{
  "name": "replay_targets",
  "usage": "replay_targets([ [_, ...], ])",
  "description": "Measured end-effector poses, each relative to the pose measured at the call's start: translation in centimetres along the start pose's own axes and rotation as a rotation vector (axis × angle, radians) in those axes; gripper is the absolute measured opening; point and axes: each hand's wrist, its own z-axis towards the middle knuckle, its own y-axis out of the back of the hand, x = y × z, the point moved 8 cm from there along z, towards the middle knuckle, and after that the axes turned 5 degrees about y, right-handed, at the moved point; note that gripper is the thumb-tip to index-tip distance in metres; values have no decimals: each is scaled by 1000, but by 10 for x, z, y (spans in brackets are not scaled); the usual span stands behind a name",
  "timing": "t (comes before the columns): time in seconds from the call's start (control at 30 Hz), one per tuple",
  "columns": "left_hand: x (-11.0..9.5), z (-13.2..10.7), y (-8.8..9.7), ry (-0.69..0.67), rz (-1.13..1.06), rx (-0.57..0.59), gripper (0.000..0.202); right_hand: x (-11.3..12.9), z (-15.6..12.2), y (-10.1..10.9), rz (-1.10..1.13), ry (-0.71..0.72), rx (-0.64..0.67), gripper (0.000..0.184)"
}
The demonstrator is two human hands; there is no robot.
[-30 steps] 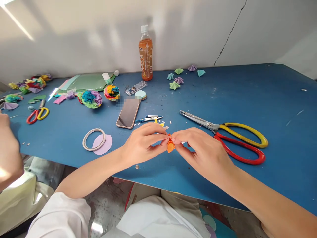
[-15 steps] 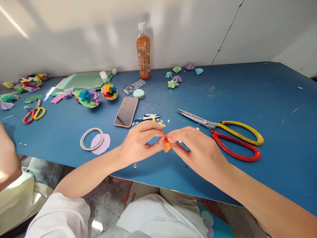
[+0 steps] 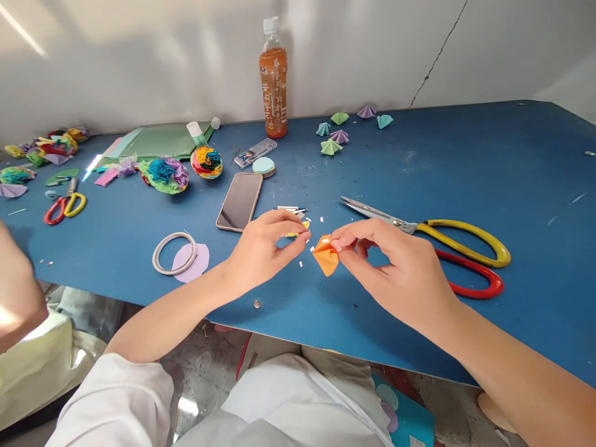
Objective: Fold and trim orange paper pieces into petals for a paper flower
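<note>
My right hand (image 3: 395, 254) pinches a folded piece of orange paper (image 3: 327, 261) between thumb and fingertips, above the table. A small whitish patch shows near the paper's upper edge. To its left, my left hand (image 3: 265, 248) is apart from the paper, thumb and index fingertips pressed together; whatever they hold, if anything, is too small to make out. Under and beyond the left fingers lie yellow paper scraps (image 3: 303, 226), partly hidden, and pens (image 3: 289, 208). Large scissors (image 3: 460, 230) with one yellow and one red handle lie behind my right hand, which covers part of them.
Left on the blue table (image 3: 526, 186) are a tape roll (image 3: 156, 254) on a lilac paper disc (image 3: 198, 264) and a phone (image 3: 239, 200). Farther back stand a drink bottle (image 3: 274, 81), paper flowers (image 3: 165, 176) and folded paper pieces (image 3: 330, 146). Another person's arm (image 3: 16, 285) shows left.
My hands have moved apart. The orange paper, between both hands before, is now in my right hand alone, slightly right and more in sight. The view has shifted a little.
</note>
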Motion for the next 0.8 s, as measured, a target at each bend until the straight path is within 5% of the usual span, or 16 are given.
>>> replay_targets([
  [0.4,7,2,1,139,-101,44,7,-5,1,-2,12,-22,20,7],
  [0.5,6,2,2,144,-209,38,20,-7,2,-2,44,-55,23,6],
  [0.8,11,0,-11,261,-511,190,7,-10,3,-6,132,-129,63,7],
])
